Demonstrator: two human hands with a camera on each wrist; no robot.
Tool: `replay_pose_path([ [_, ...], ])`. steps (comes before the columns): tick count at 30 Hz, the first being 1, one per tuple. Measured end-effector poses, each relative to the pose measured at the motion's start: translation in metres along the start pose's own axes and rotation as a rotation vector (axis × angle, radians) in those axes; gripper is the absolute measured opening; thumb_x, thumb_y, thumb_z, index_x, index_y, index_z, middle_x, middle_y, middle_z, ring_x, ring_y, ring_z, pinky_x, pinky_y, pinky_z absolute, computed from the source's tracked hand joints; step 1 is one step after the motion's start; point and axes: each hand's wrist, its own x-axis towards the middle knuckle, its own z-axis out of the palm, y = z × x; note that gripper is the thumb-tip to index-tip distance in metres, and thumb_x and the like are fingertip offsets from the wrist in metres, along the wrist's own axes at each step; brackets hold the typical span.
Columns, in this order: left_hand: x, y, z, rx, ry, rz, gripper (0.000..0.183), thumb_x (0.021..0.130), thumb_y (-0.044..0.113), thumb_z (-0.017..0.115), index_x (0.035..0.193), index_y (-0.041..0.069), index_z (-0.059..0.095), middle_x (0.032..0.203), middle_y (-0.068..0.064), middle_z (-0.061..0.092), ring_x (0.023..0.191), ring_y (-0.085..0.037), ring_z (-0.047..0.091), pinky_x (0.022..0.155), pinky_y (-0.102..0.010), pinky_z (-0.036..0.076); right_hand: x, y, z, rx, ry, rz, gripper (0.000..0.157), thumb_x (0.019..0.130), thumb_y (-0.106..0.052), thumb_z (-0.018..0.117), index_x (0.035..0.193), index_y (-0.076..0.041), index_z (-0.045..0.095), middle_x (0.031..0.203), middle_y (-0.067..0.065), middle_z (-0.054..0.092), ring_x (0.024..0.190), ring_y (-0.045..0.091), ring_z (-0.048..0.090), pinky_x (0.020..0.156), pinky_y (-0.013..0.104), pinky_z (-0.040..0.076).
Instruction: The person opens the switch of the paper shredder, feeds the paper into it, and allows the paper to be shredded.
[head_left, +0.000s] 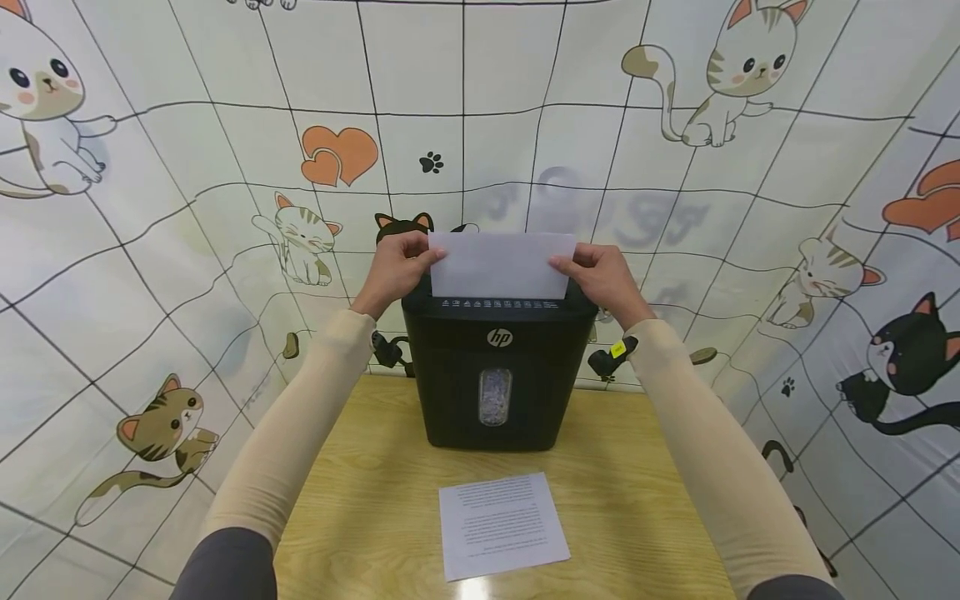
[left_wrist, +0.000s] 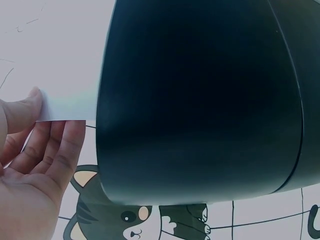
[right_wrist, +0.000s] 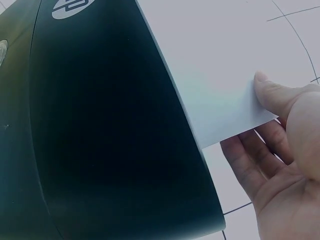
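Observation:
A white sheet of paper (head_left: 501, 265) stands upright at the top of a black HP paper shredder (head_left: 457, 367), its lower edge hidden at the slot. My left hand (head_left: 400, 265) pinches the sheet's left edge, thumb in front and fingers behind. On the opposite edge, my right hand (head_left: 602, 277) pinches it the same way. Both wrist views show the paper (left_wrist: 70, 65) between thumb and fingers, close beside the shredder's dark body (right_wrist: 110, 125). Through the shredder's small window (head_left: 495, 397), shredded bits are visible.
A printed sheet (head_left: 504, 527) lies on the wooden table (head_left: 360, 517) in front of the shredder. Behind and on both sides hangs a white cloth (head_left: 495, 150) with cat drawings and grid lines, close to the shredder's back.

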Motion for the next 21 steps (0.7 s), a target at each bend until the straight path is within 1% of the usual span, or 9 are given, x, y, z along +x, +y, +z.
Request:
replay_pose_path([
  [5, 0.0006, -0.0002, -0.0003, 0.001, 0.003, -0.009, 0.019, 0.097, 0.028, 0.073, 0.100, 0.009, 0.075, 0.092, -0.010, 0.073, 0.079, -0.020, 0.063, 0.073, -0.032, 0.044, -0.0005, -0.0006, 0.0024, -0.010, 0.012, 0.006, 0.054, 0.093, -0.049, 0.071, 0.133, -0.013, 0.070, 0.133, 0.013, 0.070, 0.121, 0.029, 0.065, 0.111, 0.049, 0.047],
  [12, 0.0012, -0.0028, 0.0000, 0.004, 0.005, -0.023, 0.019, 0.097, 0.028, 0.073, 0.101, 0.009, 0.074, 0.096, -0.009, 0.074, 0.081, -0.019, 0.064, 0.074, -0.031, 0.046, -0.0009, -0.0036, 0.0036, -0.017, 0.032, 0.003, 0.051, 0.093, -0.050, 0.071, 0.130, -0.014, 0.072, 0.129, 0.012, 0.072, 0.120, 0.028, 0.067, 0.109, 0.048, 0.049],
  [15, 0.0007, -0.0035, 0.0007, 0.000, 0.006, -0.027, 0.020, 0.097, 0.028, 0.073, 0.101, 0.009, 0.075, 0.095, -0.011, 0.074, 0.081, -0.021, 0.063, 0.075, -0.031, 0.046, -0.0008, -0.0035, 0.0029, -0.020, 0.032, -0.005, 0.050, 0.093, -0.049, 0.072, 0.129, -0.013, 0.072, 0.128, 0.013, 0.072, 0.120, 0.028, 0.067, 0.109, 0.048, 0.049],
  [21, 0.0007, -0.0059, 0.0025, -0.009, 0.012, -0.009, 0.020, 0.096, 0.028, 0.073, 0.100, 0.008, 0.075, 0.090, -0.012, 0.073, 0.080, -0.021, 0.061, 0.075, -0.032, 0.045, -0.0004, -0.0020, 0.0017, -0.027, 0.035, -0.003, 0.049, 0.093, -0.048, 0.073, 0.127, -0.012, 0.073, 0.128, 0.013, 0.072, 0.118, 0.028, 0.067, 0.108, 0.048, 0.049],
])
